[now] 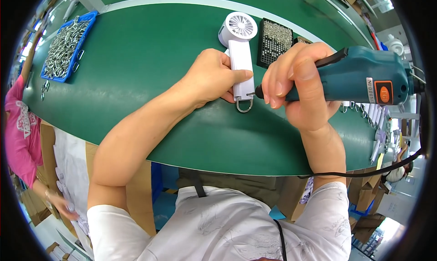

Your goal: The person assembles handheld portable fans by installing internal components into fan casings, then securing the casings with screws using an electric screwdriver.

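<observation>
A white handheld fan (241, 56) lies on the green table, its round grille at the far end and a metal carabiner ring (244, 107) at its near end. My left hand (216, 74) grips the handle, with the thumb across its top. In my right hand (300, 81) is a teal electric screwdriver (364, 76), held sideways with the fingers wrapped round its front. Its dark bit points left and meets the side of the fan's handle close to the ring. Whether a screw sits at the tip is too small to tell.
Past the fan stands a black tray (275, 40) of small screws. A blue bin (70, 47) heaped with metal carabiners is at the far left. More white fans (375, 115) lie at the right edge. The screwdriver's black cord (364, 173) runs across my right arm. A person in pink (25, 129) is at left.
</observation>
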`<action>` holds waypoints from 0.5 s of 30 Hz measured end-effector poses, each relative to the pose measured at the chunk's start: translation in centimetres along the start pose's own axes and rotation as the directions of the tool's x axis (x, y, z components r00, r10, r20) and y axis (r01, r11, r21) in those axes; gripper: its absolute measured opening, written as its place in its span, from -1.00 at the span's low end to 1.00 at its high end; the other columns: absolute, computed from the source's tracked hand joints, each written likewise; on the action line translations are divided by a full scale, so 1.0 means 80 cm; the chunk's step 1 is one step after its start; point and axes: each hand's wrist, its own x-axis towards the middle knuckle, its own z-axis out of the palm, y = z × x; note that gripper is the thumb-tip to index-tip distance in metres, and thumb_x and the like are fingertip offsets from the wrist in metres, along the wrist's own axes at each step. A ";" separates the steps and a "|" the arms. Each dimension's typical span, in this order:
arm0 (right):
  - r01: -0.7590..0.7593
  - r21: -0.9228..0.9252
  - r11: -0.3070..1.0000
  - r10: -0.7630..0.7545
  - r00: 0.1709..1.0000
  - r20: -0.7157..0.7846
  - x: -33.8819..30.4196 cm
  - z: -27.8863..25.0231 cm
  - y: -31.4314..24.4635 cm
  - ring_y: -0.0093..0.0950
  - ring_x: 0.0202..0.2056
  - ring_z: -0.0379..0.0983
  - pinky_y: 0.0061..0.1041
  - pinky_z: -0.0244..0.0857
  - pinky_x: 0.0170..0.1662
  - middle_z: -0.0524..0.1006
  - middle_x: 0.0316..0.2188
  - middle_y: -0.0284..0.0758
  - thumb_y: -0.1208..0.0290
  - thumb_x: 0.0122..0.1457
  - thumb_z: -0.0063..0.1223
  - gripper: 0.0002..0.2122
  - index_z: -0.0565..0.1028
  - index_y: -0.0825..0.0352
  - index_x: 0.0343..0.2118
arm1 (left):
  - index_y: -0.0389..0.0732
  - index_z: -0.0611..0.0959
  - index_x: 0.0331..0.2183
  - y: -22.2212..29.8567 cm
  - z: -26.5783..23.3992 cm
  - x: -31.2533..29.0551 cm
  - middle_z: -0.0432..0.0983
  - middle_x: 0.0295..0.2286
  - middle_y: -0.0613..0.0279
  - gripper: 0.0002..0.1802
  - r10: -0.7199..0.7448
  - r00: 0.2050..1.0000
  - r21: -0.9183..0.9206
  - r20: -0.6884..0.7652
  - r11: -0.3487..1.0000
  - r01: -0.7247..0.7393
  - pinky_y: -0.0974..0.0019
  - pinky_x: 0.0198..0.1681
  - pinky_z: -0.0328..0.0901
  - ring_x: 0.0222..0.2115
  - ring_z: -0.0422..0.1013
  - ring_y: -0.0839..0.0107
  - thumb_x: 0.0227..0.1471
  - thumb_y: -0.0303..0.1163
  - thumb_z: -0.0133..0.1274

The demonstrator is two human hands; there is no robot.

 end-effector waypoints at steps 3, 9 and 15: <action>0.012 -0.013 1.000 -0.012 1.000 -0.010 -0.001 0.004 0.000 -0.52 -0.74 0.26 -0.44 0.29 -0.64 0.39 -0.61 -0.27 0.42 0.40 -0.08 -0.83 0.33 0.32 -0.36 | -0.51 0.66 -0.33 0.000 -0.001 0.000 0.65 -0.48 0.00 -0.70 0.004 1.000 -0.020 -0.005 1.000 -0.004 0.38 -0.58 0.49 -0.57 0.58 0.36 0.10 -0.38 0.26; 0.011 0.034 0.999 -0.007 0.994 -0.113 -0.010 0.006 0.008 -0.54 -0.71 0.37 -0.53 0.31 -0.63 0.46 -0.64 -0.30 0.52 0.32 0.06 -0.91 0.45 0.44 -0.24 | -0.49 0.66 -0.39 -0.008 0.003 0.000 0.64 -0.50 0.01 -0.73 0.050 0.999 -0.033 -0.006 0.998 -0.050 0.34 -0.59 0.51 -0.58 0.58 0.35 0.09 -0.40 0.27; 0.206 0.370 0.906 -0.189 0.979 -0.081 -0.006 -0.009 -0.027 -0.50 -0.73 0.38 -0.48 0.31 -0.65 0.44 -0.66 -0.30 0.43 0.41 -0.12 -0.75 0.42 0.53 -0.01 | -0.41 0.59 -0.39 -0.025 0.001 -0.010 0.62 -0.49 0.03 -0.63 0.210 0.958 0.158 -0.197 0.971 -0.180 0.30 -0.55 0.48 -0.55 0.58 0.34 -0.05 -0.31 0.37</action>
